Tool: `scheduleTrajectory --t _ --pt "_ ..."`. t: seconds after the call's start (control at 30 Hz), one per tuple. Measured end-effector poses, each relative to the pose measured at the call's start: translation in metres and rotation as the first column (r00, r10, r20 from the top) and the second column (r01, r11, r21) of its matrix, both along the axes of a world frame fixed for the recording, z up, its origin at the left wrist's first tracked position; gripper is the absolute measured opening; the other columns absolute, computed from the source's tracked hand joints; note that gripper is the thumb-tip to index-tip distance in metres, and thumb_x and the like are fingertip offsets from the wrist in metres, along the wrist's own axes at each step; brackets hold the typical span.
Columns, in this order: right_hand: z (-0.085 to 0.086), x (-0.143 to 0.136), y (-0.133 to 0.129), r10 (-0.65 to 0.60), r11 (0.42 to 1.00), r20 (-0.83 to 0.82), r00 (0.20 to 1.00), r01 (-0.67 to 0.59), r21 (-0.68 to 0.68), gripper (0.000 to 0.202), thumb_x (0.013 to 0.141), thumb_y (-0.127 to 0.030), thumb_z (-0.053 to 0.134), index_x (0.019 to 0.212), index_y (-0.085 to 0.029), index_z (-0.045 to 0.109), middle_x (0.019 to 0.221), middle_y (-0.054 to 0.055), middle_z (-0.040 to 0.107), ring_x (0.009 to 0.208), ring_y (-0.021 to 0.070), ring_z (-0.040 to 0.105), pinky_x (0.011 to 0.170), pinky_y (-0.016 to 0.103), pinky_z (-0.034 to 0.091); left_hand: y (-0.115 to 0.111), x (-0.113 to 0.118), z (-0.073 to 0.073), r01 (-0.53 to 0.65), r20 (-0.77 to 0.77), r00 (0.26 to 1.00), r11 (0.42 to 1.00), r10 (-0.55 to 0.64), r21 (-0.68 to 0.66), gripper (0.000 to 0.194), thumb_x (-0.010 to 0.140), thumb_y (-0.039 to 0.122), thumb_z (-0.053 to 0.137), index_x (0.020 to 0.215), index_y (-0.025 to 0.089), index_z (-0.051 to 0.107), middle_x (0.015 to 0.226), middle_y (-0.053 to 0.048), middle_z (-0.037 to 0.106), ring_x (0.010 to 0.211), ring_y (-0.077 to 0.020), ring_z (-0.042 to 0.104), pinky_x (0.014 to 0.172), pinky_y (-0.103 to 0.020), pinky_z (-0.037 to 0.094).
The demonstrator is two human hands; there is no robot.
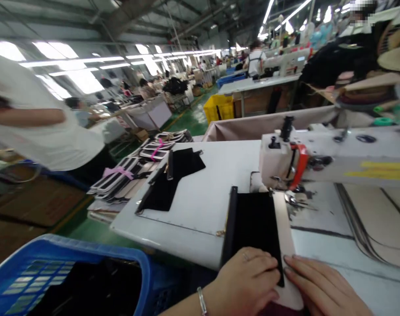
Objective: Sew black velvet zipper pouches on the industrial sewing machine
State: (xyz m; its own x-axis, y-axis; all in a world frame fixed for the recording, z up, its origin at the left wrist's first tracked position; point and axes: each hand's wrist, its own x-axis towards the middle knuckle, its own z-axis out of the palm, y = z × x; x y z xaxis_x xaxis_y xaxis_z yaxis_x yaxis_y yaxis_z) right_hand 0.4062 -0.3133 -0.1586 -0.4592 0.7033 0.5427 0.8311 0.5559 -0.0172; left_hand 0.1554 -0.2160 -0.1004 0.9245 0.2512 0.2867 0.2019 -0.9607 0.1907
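A black fabric piece (255,221) with a dark zipper band along its left side lies on the white sewing table. Its right edge overlaps a pale flat panel (285,232), and the far end of both reaches the sewing machine's presser foot and needle area (282,188). My left hand (249,281), with a bracelet at the wrist, has its fingers bent and closed on the near part of the black fabric. Flat against the pale panel's right edge rest the stretched fingers of my right hand (321,283).
Another black zippered piece (168,184) lies left on the table, beside bundled trimmed panels (120,175). A blue basket (143,272) holding dark fabric stands at lower left. More pale panels (377,215) lie right. A person in white (38,114) is at left.
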Motion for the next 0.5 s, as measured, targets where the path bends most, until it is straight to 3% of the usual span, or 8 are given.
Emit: scheduleTrajectory --t 0.1,0.17,0.3,0.5 --pt "0.026 -0.018 -0.012 -0.074 0.991 -0.100 0.992 0.061 -0.122 0.047 0.092 -0.012 0.050 0.137 -0.023 0.062 0.139 0.004 0.065 0.127 0.0215 0.060 0.103 0.036 0.053 -0.001 -0.003 0.005 -0.063 0.115 0.991 0.996 0.071 -0.070 0.019 0.104 0.021 0.054 0.119 0.015 0.065 0.122 -0.004 0.070 0.117 -0.0142 0.061 0.111 -0.029 0.047" --pt "0.034 -0.024 -0.013 -0.100 0.981 -0.159 0.982 0.070 -0.183 0.045 0.094 -0.010 0.049 0.135 -0.020 0.062 0.137 0.007 0.066 0.127 0.0218 0.059 0.105 0.040 0.052 0.002 -0.002 0.006 -0.035 0.118 0.992 0.998 0.041 -0.048 0.022 0.104 0.018 0.053 0.122 0.013 0.065 0.124 -0.006 0.069 0.115 -0.0174 0.062 0.107 -0.032 0.050" --pt "0.040 -0.029 -0.013 -0.139 0.966 -0.243 0.960 0.078 -0.245 0.034 0.097 -0.016 0.055 0.130 -0.019 0.063 0.130 0.010 0.068 0.122 0.0223 0.061 0.103 0.042 0.053 0.003 -0.004 0.005 0.046 0.096 0.994 0.999 -0.048 0.021 0.027 0.104 0.014 0.048 0.125 0.009 0.065 0.125 -0.009 0.070 0.113 -0.0222 0.063 0.102 -0.037 0.055" --pt "0.046 -0.032 -0.007 -0.123 0.957 -0.264 0.957 0.044 -0.288 0.034 0.099 -0.017 0.054 0.132 -0.019 0.061 0.125 0.008 0.069 0.111 0.0204 0.065 0.096 0.040 0.055 -0.001 -0.007 0.005 0.003 0.189 0.982 0.998 -0.015 0.064 0.030 0.107 0.015 0.041 0.123 0.010 0.066 0.121 -0.009 0.072 0.113 -0.0210 0.065 0.096 -0.034 0.059"
